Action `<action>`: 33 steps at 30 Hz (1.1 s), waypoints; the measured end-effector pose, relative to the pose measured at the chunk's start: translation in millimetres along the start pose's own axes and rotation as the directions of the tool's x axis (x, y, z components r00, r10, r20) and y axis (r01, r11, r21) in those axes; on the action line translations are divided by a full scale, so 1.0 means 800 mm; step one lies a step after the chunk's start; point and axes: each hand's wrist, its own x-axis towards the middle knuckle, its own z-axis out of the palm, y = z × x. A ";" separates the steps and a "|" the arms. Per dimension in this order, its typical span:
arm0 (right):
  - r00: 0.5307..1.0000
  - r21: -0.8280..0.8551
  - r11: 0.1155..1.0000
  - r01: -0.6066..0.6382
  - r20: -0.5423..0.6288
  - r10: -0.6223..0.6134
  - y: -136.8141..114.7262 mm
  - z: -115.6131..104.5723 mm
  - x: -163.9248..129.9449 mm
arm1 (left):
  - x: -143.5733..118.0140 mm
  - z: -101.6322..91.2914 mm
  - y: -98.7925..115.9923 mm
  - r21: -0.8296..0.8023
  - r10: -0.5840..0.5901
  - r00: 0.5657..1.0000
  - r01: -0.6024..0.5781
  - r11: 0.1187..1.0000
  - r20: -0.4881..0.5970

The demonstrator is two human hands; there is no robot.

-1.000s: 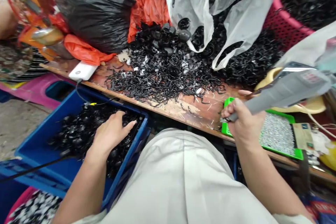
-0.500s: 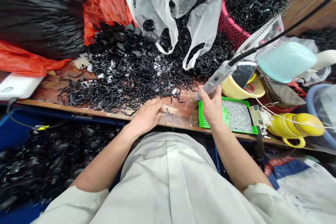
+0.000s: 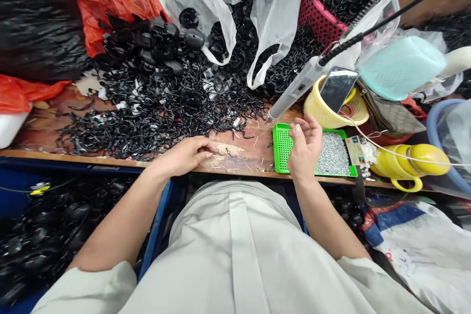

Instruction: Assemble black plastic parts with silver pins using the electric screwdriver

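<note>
Both hands work at the near edge of the wooden bench [image 3: 51, 122]. Left hand [image 3: 184, 154] rests on the bare wood with its fingers curled together, the tips pinched as if on something small; whether they actually hold a part I cannot tell. Right hand [image 3: 305, 144] hovers over the green tray [image 3: 281, 149] of small silvery screws [image 3: 333, 154], fingers loosely bent and apart, gripping nothing. Just beyond its fingertips hangs the grey powered screwdriver [image 3: 298, 88] on its black cable, tip pointing down toward the tray's far corner, untouched by the hand.

By the look of it this is the pick-up step: a screw is being taken from the tray while the other hand readies a piece. The next move would call for a fine pinch on one screw.

Behind lie a heap of black plastic offcuts [image 3: 158, 113] and a yellow bowl [image 3: 327, 108] propping a phone [image 3: 336, 88].
</note>
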 end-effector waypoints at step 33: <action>0.837 -0.004 0.975 -0.220 0.513 0.191 0.009 0.058 -0.085 | 0.110 0.020 0.088 0.463 0.084 0.955 0.060 0.885 -0.285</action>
